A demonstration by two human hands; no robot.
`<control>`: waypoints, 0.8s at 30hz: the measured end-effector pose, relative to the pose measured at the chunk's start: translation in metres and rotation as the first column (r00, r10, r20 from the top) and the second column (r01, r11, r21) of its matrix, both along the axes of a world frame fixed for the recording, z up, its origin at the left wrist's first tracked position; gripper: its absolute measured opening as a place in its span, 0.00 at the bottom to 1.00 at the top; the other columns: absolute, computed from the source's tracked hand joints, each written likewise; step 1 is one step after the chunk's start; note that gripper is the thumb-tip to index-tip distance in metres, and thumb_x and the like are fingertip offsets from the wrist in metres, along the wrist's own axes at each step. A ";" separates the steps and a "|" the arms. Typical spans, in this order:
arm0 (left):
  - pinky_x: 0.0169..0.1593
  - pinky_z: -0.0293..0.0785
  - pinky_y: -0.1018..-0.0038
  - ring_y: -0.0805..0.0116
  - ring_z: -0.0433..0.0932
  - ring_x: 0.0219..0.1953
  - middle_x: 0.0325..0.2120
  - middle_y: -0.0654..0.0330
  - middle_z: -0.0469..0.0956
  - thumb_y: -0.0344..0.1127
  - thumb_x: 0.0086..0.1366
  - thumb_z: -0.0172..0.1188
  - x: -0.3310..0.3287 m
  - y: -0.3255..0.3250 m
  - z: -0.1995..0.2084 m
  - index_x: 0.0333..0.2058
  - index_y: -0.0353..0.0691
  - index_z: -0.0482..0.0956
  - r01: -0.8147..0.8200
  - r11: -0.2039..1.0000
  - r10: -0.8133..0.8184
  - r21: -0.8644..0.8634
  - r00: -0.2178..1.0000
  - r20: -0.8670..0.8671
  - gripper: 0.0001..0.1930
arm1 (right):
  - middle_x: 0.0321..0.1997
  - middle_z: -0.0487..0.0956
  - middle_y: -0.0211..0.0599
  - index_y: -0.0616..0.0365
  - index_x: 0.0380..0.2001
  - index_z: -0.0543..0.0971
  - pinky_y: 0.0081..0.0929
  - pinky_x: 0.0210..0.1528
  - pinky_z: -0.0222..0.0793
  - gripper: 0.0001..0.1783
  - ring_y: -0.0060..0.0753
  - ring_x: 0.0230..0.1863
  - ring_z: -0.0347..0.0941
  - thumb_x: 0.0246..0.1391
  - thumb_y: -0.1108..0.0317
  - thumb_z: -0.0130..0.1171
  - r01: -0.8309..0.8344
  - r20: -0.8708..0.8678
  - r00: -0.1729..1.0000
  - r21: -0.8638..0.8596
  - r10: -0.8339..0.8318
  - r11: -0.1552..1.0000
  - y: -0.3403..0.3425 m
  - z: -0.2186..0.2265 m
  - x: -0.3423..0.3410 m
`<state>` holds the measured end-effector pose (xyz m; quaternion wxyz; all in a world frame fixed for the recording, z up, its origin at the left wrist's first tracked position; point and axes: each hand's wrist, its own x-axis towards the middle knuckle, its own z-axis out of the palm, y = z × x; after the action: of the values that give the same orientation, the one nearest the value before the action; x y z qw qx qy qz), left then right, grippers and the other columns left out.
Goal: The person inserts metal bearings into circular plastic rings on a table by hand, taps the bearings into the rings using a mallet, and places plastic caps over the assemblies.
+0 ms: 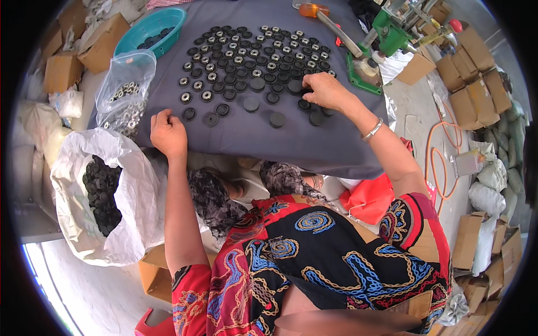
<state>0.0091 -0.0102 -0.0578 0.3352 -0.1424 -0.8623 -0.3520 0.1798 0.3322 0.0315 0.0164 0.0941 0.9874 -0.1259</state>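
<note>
My right hand point(328, 92) is over the right part of the spread of black round pieces, its fingertips bent and closed at the edge of a plain black disc point(295, 87). Another black round piece point(304, 105) lies just under its thumb. At the left front edge of the grey-covered table, my left hand point(168, 134) rests with curled fingers; whatever may be inside is hidden. Nearest to it is a black ring-shaped piece point(189, 114). Many pieces have shiny metal rings set in their middles, such as the metal-centred piece point(185, 97); others look all black.
A teal basin point(178, 35) with black pieces stands far left. Nearer are a clear bag point(126, 70) of metal rings and a white sack point(143, 207) of black parts. A green hand press point(358, 78) and orange-handled hammer point(314, 10) are far right. Cardboard boxes point(479, 103) line the right.
</note>
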 end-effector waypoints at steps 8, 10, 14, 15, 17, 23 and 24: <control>0.33 0.73 0.62 0.55 0.77 0.29 0.29 0.59 0.77 0.26 0.50 0.57 -0.002 -0.001 -0.001 0.29 0.42 0.80 0.005 1.000 -0.005 -0.001 1.000 -0.014 0.07 | 0.34 0.80 0.48 0.62 0.32 0.79 0.40 0.44 0.71 0.15 0.48 0.41 0.77 0.40 0.67 0.67 0.052 -0.076 0.996 -0.014 -0.053 0.999 -0.001 -0.003 0.002; 0.34 0.73 0.63 0.55 0.77 0.29 0.29 0.59 0.77 0.26 0.50 0.57 -0.002 -0.001 -0.002 0.29 0.43 0.80 -0.005 1.000 0.005 -0.009 1.000 0.013 0.07 | 0.34 0.80 0.48 0.62 0.31 0.79 0.40 0.44 0.72 0.14 0.48 0.41 0.77 0.40 0.67 0.66 0.064 -0.065 0.996 -0.012 -0.065 0.998 0.000 -0.001 0.004; 0.34 0.73 0.63 0.55 0.77 0.29 0.29 0.59 0.77 0.27 0.50 0.57 -0.001 0.001 -0.001 0.29 0.43 0.80 0.003 1.000 -0.002 -0.011 1.000 0.015 0.06 | 0.32 0.80 0.48 0.62 0.29 0.79 0.39 0.41 0.71 0.12 0.46 0.37 0.77 0.40 0.68 0.65 0.085 -0.085 0.992 -0.119 -0.095 0.989 0.003 0.003 0.011; 0.34 0.73 0.63 0.55 0.77 0.29 0.29 0.59 0.77 0.27 0.50 0.57 -0.001 0.000 -0.001 0.29 0.43 0.80 0.003 1.000 -0.003 -0.006 1.000 0.016 0.06 | 0.31 0.79 0.47 0.61 0.29 0.79 0.39 0.39 0.71 0.11 0.45 0.36 0.77 0.40 0.69 0.65 0.100 -0.112 0.986 -0.187 -0.122 0.977 0.006 0.004 0.014; 0.34 0.73 0.63 0.56 0.77 0.29 0.29 0.60 0.77 0.27 0.51 0.57 0.000 -0.001 0.000 0.29 0.43 0.80 0.003 1.000 -0.003 0.000 1.000 0.018 0.06 | 0.30 0.78 0.46 0.61 0.28 0.78 0.39 0.38 0.71 0.10 0.45 0.34 0.77 0.41 0.69 0.64 0.084 -0.265 0.956 -0.172 -0.129 0.981 0.011 0.010 0.031; 0.33 0.73 0.64 0.57 0.77 0.28 0.28 0.60 0.77 0.27 0.50 0.57 0.000 0.003 0.001 0.29 0.43 0.80 0.025 1.000 -0.025 0.013 1.000 0.005 0.06 | 0.32 0.73 0.43 0.60 0.30 0.76 0.41 0.35 0.71 0.09 0.48 0.31 0.74 0.43 0.71 0.63 0.237 -0.453 0.878 0.134 -0.153 0.962 0.024 -0.014 0.109; 0.33 0.73 0.65 0.58 0.77 0.28 0.27 0.60 0.77 0.27 0.50 0.57 0.000 0.000 0.002 0.29 0.42 0.80 0.012 1.000 -0.012 -0.004 1.000 0.007 0.07 | 0.33 0.73 0.43 0.60 0.31 0.75 0.41 0.35 0.72 0.10 0.48 0.32 0.74 0.44 0.72 0.63 0.247 -0.403 0.906 0.252 -0.131 0.936 0.022 -0.021 0.117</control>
<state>0.0093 -0.0100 -0.0563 0.3296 -0.1468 -0.8633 -0.3528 0.2965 0.3540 0.0101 -0.2018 0.1655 0.9653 0.0072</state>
